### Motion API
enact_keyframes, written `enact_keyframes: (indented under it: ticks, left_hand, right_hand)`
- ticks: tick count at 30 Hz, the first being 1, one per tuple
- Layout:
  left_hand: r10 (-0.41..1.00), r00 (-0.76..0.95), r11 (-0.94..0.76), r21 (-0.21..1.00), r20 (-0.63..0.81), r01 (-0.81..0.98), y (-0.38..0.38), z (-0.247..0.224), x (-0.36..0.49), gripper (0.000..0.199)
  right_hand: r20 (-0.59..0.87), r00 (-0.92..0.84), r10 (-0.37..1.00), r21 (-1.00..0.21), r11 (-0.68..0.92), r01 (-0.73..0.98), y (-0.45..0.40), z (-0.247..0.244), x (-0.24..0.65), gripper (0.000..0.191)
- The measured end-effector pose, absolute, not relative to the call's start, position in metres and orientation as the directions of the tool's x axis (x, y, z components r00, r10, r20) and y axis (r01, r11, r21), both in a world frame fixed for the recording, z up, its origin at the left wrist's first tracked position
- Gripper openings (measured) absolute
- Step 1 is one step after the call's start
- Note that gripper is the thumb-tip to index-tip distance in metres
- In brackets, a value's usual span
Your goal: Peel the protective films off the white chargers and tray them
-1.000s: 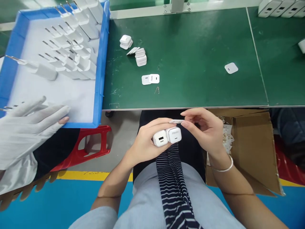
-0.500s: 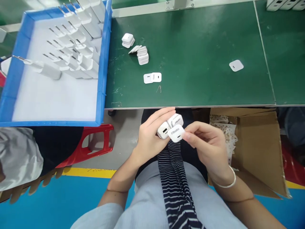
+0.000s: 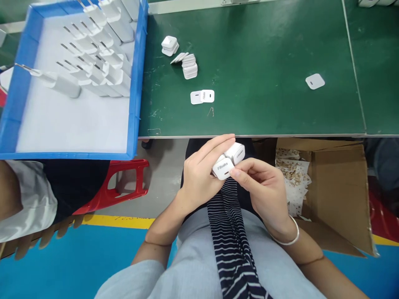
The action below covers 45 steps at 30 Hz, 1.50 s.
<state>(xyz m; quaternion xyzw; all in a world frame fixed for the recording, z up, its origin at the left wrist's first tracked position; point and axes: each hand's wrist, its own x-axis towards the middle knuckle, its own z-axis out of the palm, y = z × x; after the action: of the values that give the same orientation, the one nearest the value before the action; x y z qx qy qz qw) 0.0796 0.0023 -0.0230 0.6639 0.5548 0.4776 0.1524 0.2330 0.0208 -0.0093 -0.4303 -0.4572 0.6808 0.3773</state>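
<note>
L hand [image 3: 199, 176] has its grip round 2 wht chargers [image 3: 237, 153]; R hand [image 3: 264, 185], grip narrow, pinches a Fibaks faceplate [image 3: 222, 168] over one's end, nr counter [image 3: 264, 91].

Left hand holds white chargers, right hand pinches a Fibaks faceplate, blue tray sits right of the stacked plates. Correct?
Not quite: the head view shows the blue tray left of the stacked plates. The rest holds: left hand on the white chargers, right hand pinching the Fibaks faceplate.
</note>
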Motion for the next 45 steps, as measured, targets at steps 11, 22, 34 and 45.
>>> enact_keyframes:
  ticks: [11,22,34,45]
  left_hand:
    - [0.864,0.018,-0.383,0.634,0.503,0.672,0.003,-0.026,0.074,0.032]
    - [0.827,0.075,-0.437,0.555,0.556,0.707,0.007,-0.031,0.069,0.033]
    - [0.810,0.116,-0.449,0.481,0.574,0.753,0.011,-0.033,0.066,0.034]
    - [0.812,0.023,-0.441,0.588,0.583,0.678,0.011,-0.033,0.070,0.030]
  right_hand:
    - [-0.308,-0.338,0.889,-0.939,-0.342,-0.043,0.026,-0.007,0.231,0.015]
    - [-0.407,-0.402,0.820,-0.866,-0.486,-0.115,0.036,-0.012,0.224,0.026]
    - [-0.428,-0.425,0.797,-0.830,-0.533,-0.164,0.040,-0.016,0.219,0.028]
    - [-0.389,-0.372,0.843,-0.891,-0.447,-0.082,0.036,-0.016,0.218,0.038]
